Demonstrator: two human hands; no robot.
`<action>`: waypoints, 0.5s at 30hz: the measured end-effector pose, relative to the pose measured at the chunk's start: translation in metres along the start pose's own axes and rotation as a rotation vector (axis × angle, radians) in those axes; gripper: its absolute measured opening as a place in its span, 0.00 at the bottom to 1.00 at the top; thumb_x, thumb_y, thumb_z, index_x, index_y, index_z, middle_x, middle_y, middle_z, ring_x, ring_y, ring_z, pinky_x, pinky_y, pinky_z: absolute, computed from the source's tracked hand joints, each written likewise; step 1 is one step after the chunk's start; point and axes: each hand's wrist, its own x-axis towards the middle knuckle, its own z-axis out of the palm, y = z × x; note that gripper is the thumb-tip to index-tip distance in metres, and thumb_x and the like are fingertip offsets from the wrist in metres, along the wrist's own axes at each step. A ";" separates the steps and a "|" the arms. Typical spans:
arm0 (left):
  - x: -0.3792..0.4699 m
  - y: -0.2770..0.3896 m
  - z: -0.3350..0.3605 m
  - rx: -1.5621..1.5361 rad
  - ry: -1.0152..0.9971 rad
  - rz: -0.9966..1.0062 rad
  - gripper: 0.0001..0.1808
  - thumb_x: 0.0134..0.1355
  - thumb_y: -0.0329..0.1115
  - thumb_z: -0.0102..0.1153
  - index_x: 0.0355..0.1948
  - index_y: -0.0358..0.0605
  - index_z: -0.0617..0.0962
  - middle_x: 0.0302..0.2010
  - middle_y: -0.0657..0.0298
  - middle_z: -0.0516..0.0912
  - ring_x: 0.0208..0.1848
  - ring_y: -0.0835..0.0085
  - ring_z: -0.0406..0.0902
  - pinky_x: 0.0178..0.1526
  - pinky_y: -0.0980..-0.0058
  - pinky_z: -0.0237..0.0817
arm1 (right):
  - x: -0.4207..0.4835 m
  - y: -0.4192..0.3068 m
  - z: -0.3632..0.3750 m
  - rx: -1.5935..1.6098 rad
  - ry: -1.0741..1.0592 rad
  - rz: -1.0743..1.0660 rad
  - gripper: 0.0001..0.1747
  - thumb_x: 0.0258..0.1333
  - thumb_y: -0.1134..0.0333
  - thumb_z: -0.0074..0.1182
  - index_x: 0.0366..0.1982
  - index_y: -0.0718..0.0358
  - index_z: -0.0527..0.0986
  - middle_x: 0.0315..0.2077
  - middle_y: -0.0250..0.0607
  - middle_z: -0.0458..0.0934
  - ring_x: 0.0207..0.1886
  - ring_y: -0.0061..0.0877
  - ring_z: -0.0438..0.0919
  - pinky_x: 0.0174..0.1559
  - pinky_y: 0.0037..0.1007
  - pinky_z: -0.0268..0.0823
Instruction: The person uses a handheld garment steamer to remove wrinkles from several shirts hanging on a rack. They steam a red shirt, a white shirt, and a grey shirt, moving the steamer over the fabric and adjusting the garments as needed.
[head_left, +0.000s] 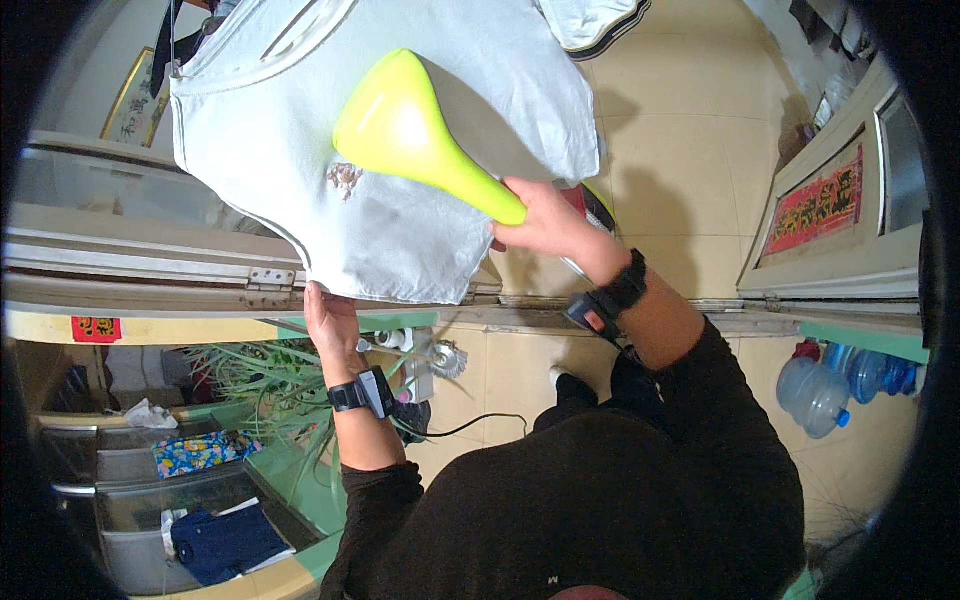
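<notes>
A white T-shirt (277, 150) hangs before me with its neckline toward the upper left. It bears a small brownish print near the middle. My left hand (331, 322) pinches the shirt's lower edge between thumb and fingers. In my right hand (544, 225) is the narrow handle end of a lime-green handheld garment steamer (405, 120). Its broad head lies over the shirt front, beside the print. The head's underside is hidden, so I cannot tell whether it touches the cloth. Both wrists carry black strapped devices.
A door frame with a metal hinge (271, 279) runs behind the shirt. Spiky potted plants (277, 375) and a round brush (448, 360) are at lower left. Large plastic water bottles (814, 397) stand at right, below an open door (832, 195). A dark cord (480, 421) crosses the tiled floor.
</notes>
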 end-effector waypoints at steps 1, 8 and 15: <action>0.000 0.001 0.000 -0.010 0.022 -0.016 0.17 0.63 0.41 0.46 0.47 0.43 0.70 0.47 0.62 0.75 0.48 0.69 0.72 0.50 0.67 0.63 | 0.005 0.005 -0.003 0.027 -0.014 0.124 0.15 0.41 0.65 0.58 0.30 0.66 0.69 0.20 0.41 0.72 0.22 0.23 0.71 0.27 0.27 0.64; 0.005 -0.002 -0.007 0.025 0.039 -0.002 0.15 0.63 0.41 0.45 0.45 0.43 0.71 0.44 0.63 0.76 0.46 0.70 0.73 0.48 0.69 0.64 | -0.062 0.097 -0.037 0.043 -0.108 0.608 0.13 0.39 0.69 0.55 0.31 0.65 0.70 0.14 0.34 0.70 0.12 0.20 0.68 0.15 0.25 0.60; 0.009 -0.008 -0.009 0.028 0.092 -0.023 0.14 0.63 0.42 0.46 0.44 0.46 0.71 0.45 0.66 0.75 0.47 0.71 0.71 0.49 0.67 0.62 | -0.078 0.069 -0.039 0.142 -0.042 0.531 0.10 0.40 0.71 0.55 0.29 0.65 0.70 0.15 0.33 0.70 0.13 0.16 0.68 0.15 0.22 0.59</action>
